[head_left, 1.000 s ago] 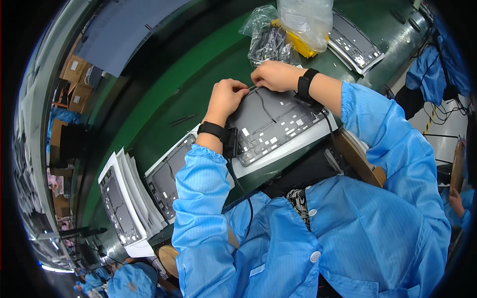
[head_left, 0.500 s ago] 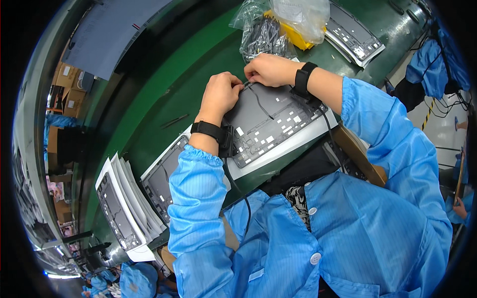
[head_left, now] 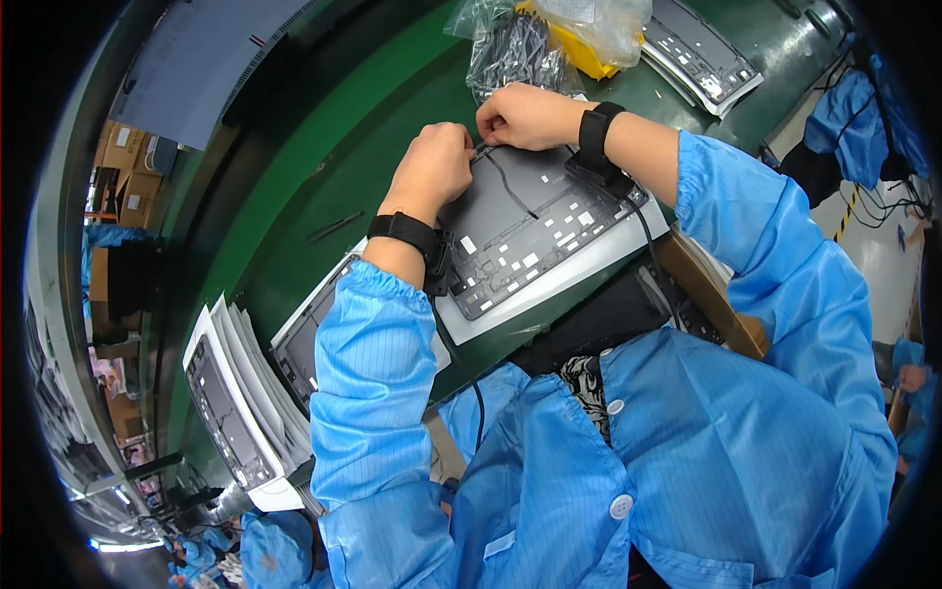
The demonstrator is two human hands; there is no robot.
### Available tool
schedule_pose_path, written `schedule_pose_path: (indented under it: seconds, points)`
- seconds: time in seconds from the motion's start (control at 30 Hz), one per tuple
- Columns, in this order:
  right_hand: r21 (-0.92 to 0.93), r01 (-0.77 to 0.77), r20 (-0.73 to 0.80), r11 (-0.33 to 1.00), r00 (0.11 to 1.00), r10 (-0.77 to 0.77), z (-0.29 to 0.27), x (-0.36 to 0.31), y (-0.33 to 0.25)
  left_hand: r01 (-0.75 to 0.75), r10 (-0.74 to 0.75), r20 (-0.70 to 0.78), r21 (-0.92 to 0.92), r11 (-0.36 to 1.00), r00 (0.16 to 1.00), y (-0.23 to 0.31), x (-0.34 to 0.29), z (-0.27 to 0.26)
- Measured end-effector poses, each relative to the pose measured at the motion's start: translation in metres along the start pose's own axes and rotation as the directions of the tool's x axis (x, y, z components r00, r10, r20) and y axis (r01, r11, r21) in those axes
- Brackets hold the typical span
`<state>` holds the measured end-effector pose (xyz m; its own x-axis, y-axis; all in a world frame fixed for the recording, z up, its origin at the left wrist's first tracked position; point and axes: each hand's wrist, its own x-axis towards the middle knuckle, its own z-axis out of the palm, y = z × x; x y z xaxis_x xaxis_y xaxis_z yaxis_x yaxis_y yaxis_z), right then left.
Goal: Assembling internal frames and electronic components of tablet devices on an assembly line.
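Observation:
In front of me lies a dark grey laptop cover panel with small white patches along its near side, resting on a white sheet. A thin black cable runs across it to the far edge, where both hands meet. There my left hand is closed in a pinch on the cable's far end, its fingertips mostly turned out of sight. Close beside it, my right hand pinches the same stretch with curled fingers. Each wrist wears a black band with a small dark device.
A clear bag of dark cables and a yellow bin stand beyond my hands. More panels lie far right. At left are a stack of panels with white sheets and a thin dark tool. A cardboard box sits near right.
The whole view has shifted slightly, so the bench things sit higher. My left hand has rolled a little, hiding its fingertips more. Both hands stay at the panel's far edge.

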<state>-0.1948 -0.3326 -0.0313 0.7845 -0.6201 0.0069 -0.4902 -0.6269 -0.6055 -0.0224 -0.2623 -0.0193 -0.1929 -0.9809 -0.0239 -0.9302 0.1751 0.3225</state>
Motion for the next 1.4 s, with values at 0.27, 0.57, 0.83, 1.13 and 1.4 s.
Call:
schedule_pose_path:
  seconds: [0.27,0.57,0.83,1.13,1.4]
  points:
    - [-0.021,0.028,0.005,0.999,1.0,-0.028,0.0,0.003,-0.004,-0.077,0.078,-0.035,0.018,0.997,0.996,-0.011,0.001,0.008]
    - [0.045,0.079,0.001,0.996,0.997,-0.079,-0.002,0.0,0.002,0.086,-0.082,0.033,-0.185,0.979,0.996,-0.017,0.002,0.003]
    - [0.008,-0.021,0.045,1.0,0.999,0.02,-0.004,0.002,-0.004,0.166,-0.157,0.059,-0.192,0.967,0.986,-0.012,0.006,0.0]
    - [-0.111,0.172,-0.119,0.979,0.976,-0.185,0.003,-0.012,-0.001,0.131,-0.138,-0.019,-0.209,0.969,0.99,-0.014,-0.004,0.0]
    - [-0.304,0.156,-0.074,0.94,0.98,-0.187,0.011,-0.054,-0.003,0.175,-0.209,-0.285,-0.139,0.975,0.935,0.033,-0.136,-0.025]
